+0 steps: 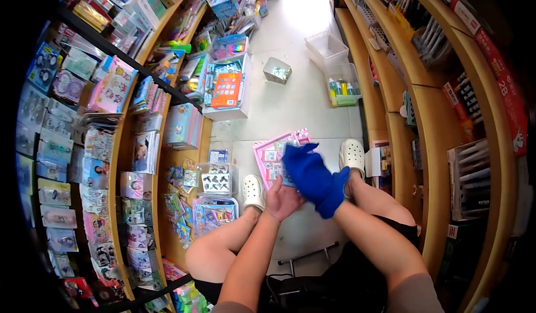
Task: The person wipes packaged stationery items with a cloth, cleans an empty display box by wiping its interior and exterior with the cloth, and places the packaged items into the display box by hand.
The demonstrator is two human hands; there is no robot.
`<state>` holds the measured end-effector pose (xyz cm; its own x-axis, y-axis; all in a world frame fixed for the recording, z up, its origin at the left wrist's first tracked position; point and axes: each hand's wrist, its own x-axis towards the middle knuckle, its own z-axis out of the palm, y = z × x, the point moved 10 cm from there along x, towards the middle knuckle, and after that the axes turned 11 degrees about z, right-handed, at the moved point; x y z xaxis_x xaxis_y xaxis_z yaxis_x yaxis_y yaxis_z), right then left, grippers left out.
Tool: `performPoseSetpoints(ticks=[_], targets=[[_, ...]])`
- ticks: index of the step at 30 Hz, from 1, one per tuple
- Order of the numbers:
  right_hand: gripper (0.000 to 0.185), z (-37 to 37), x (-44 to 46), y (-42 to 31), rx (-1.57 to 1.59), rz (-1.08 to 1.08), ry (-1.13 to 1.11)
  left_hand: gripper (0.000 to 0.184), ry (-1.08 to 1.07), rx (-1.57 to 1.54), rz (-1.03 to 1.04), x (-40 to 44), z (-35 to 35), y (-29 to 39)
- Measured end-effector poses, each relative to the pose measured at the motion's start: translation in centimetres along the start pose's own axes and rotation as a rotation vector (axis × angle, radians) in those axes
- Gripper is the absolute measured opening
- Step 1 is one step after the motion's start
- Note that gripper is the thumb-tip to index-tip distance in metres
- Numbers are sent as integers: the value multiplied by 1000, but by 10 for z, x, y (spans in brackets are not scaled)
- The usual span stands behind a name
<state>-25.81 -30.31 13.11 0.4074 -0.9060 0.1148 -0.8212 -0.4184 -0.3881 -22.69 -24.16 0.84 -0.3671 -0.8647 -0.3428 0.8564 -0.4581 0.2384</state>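
A shallow pink tray with small printed packets in it is between my shoes. My bare left hand is at the tray's near edge, thumb up against it and most fingers hidden; it appears to grip the tray. My right hand wears a loose blue glove. It is over the tray's right side and covers part of the packets. Its fingers point away from me, and the baggy glove hides their shape, so whether they hold anything is unclear.
Shelves of packaged goods line the left, and wooden shelves with pens the right. White boxes of goods, clear plastic bins and a small open box stand on the floor. Cream clogs flank the tray.
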Motion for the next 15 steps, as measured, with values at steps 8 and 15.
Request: performPoseSetpoints(ticks=[8,15], targets=[[33,11,-10,-30,158,113,178,53,101,218,104,-51,39,16],[60,54,-10,-21,2137,694,-694,60,35,267,178,-75,66,44]])
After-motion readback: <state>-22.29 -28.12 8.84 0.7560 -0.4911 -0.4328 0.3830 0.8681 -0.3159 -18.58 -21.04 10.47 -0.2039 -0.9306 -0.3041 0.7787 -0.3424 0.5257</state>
